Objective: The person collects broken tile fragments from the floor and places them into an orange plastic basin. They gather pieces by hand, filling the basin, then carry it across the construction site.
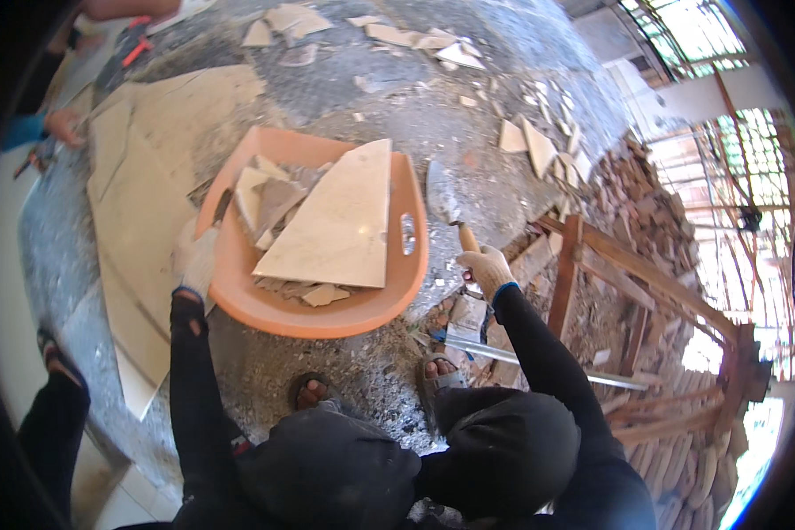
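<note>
An orange plastic tub [344,322] stands on the rubble-strewn ground in front of me, loaded with broken tile pieces. The largest, a cream tile shard [340,221], lies tilted across the smaller fragments [274,203]. At the tub's left side my left hand [193,256], in a pale knitted glove, is closed on the rim near the handle slot; some of its fingers are hidden. My right hand [486,268], gloved alike, grips the wooden handle of a trowel [442,194]. The trowel's grey blade points away from me, just right of the tub.
Large cream tiles [159,177] cover the ground at left, where another person's hand [64,126] and foot show. Tile shards [539,146] lie scattered beyond the tub. At right are a wooden frame [567,274], a metal bar [539,360] and a brick pile [640,208].
</note>
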A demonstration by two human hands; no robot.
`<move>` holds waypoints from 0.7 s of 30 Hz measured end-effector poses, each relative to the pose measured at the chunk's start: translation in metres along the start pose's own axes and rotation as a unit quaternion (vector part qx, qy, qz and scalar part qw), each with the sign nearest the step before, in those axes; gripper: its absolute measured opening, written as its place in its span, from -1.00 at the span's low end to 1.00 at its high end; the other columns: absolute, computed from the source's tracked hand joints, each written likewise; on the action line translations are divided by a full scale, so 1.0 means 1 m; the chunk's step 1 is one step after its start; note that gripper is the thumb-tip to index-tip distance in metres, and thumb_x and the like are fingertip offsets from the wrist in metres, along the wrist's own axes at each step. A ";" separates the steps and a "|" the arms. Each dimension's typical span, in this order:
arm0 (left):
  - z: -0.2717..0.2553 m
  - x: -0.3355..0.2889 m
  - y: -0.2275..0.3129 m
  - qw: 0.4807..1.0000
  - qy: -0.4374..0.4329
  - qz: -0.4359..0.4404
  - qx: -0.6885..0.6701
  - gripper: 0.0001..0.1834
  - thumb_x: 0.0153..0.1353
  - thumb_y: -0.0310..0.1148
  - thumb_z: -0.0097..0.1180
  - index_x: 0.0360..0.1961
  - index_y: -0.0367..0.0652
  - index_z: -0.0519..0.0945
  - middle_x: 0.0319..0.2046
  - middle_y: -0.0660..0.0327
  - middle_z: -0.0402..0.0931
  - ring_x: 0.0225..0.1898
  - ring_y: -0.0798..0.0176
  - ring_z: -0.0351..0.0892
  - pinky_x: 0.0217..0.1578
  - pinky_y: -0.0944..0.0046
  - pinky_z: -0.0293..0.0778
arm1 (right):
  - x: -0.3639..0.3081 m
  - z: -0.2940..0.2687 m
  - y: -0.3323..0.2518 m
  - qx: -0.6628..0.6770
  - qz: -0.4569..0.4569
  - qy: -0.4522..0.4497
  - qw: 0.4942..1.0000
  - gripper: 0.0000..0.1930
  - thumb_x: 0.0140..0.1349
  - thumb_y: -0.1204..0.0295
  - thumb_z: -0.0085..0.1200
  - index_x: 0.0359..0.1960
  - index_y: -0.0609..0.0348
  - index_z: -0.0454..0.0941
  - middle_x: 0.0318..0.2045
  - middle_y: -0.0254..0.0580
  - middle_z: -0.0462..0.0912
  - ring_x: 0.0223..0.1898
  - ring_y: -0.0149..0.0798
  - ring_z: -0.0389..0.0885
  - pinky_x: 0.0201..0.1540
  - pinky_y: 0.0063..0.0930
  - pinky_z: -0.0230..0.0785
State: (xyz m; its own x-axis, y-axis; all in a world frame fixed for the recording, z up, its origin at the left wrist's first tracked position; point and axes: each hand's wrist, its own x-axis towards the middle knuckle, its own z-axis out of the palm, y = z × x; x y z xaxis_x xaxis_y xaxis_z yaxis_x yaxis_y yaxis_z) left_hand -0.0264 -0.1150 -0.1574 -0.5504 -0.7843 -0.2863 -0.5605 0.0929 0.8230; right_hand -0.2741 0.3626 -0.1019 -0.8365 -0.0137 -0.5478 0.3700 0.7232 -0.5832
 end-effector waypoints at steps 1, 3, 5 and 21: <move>-0.001 0.002 0.002 1.000 0.002 0.012 0.023 -0.57 0.35 -0.24 0.24 0.16 -0.24 0.67 -0.19 0.23 0.74 -0.20 0.28 0.67 -0.12 0.16 0.58 | -0.012 -0.010 -0.002 0.021 0.003 -0.009 1.000 -0.53 0.09 0.28 0.39 -0.12 0.50 0.66 -0.43 -0.16 0.68 -0.40 -0.29 0.69 -0.35 -0.31 0.50; -0.001 -0.002 0.004 1.000 0.000 0.001 0.019 -0.58 0.35 -0.25 0.24 0.15 -0.26 0.67 -0.18 0.23 0.73 -0.19 0.28 0.66 -0.12 0.17 0.58 | -0.033 -0.032 -0.006 -0.033 -0.014 0.039 0.999 -0.49 0.23 0.16 0.36 -0.11 0.53 0.67 -0.41 -0.14 0.70 -0.42 -0.28 0.68 -0.35 -0.31 0.50; -0.002 0.000 0.008 0.997 -0.003 -0.016 0.074 -0.59 0.37 -0.26 0.23 0.15 -0.28 0.67 -0.18 0.22 0.72 -0.19 0.28 0.66 -0.13 0.16 0.58 | -0.045 -0.059 -0.009 -0.049 -0.034 0.064 0.996 -0.46 0.32 0.09 0.32 -0.12 0.53 0.69 -0.40 -0.14 0.71 -0.42 -0.27 0.68 -0.34 -0.32 0.50; -0.034 0.003 0.057 0.978 -0.199 -0.061 0.012 -0.51 0.45 -0.33 0.25 0.29 -0.42 0.55 0.08 0.03 0.70 0.07 0.17 0.65 0.15 0.16 0.54 | 0.133 -0.148 0.055 0.047 0.115 0.130 0.984 -0.78 0.50 0.31 0.14 -0.08 0.24 0.60 -0.40 -0.24 0.62 -0.52 -0.23 0.64 -0.47 -0.29 0.56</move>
State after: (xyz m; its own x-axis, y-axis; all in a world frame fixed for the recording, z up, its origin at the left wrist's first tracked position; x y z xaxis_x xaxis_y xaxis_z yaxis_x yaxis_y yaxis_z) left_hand -0.0390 -0.1334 -0.0944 -0.6733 -0.4892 -0.5545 -0.6490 0.0316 0.7602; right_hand -0.4249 0.5029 -0.1180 -0.7971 0.3285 -0.5066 0.5869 0.6187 -0.5223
